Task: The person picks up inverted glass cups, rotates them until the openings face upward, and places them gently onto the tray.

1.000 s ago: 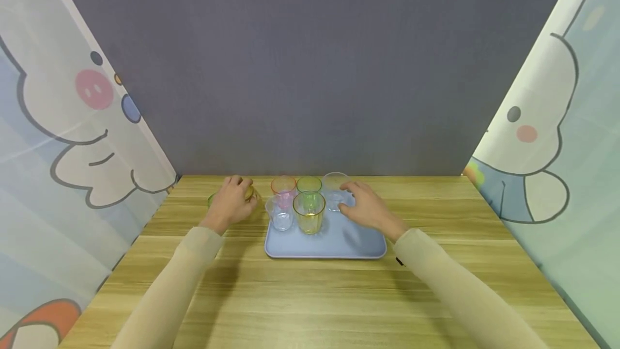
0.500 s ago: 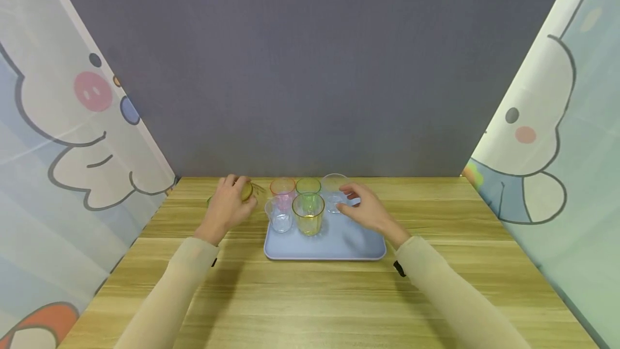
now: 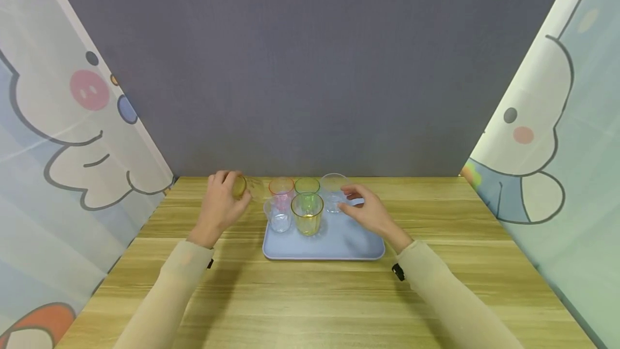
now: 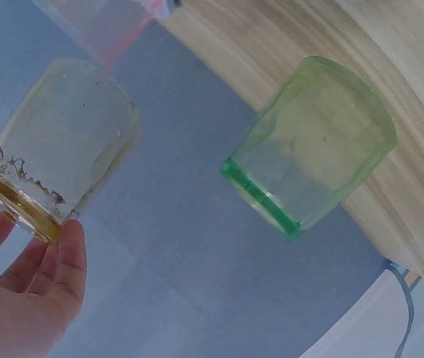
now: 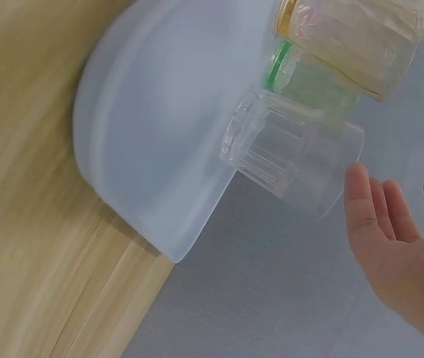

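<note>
The left hand [image 3: 220, 206] grips an amber-bottomed glass [image 4: 59, 160] by its base, fingers curled round it, lifted off the wooden table [image 3: 310, 295] just left of the blue tray [image 3: 356, 241]. In the left wrist view a green glass [image 4: 312, 145] stands on the table beside the held one, apart from it; from the head view it seems hidden behind the hand. The right hand [image 3: 370, 211] hovers over the right part of the tray, fingers loosely spread and straight, holding nothing; its fingertips [image 5: 361, 186] are just beside a clear glass [image 3: 333, 193] at the tray's far right corner, though whether they touch it cannot be told. On the tray's left half stand four more glasses: a yellow-tinted glass [image 3: 307, 213] nearest the front, a small clear glass [image 3: 278, 214] at its left, a pink glass [image 3: 282, 187] and a green-rimmed glass [image 3: 307, 185] behind them at the far edge.
</note>
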A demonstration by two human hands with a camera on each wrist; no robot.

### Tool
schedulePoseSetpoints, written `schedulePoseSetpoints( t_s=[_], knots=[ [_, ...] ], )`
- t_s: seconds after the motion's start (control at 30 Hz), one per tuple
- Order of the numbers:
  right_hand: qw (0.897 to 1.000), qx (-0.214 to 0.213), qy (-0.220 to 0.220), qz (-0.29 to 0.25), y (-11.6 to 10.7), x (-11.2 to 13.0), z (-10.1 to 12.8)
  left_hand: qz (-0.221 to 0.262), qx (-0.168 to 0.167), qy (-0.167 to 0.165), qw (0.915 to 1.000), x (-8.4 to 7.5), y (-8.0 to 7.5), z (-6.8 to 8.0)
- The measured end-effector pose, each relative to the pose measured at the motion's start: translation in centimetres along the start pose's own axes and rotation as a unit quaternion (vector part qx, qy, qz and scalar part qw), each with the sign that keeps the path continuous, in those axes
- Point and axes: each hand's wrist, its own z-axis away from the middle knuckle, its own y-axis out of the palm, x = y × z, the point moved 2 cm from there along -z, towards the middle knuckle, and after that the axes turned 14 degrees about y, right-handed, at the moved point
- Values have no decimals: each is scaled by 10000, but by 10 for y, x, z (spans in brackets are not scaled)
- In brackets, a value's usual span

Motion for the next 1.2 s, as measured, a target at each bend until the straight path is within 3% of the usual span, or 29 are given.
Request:
schedulePoseSetpoints(
  t_s=[0.27,0.6,0.93,1.2],
  knots=[
    [10000,-2,-11,-87,-1,3,3,140,-478,141,9987,-5,-7,-6],
    [9993,-25,-129,-363,-1,10,9,320,-603,-84,9976,-18,-12,-10],
    [9974,-9,-153,-709,-2,11,11,926,-688,-311,9928,-34,-11,-12],
    [9956,42,-242,-908,-2,13,13,1748,-610,-757,9798,-42,-5,-9]
  ],
)
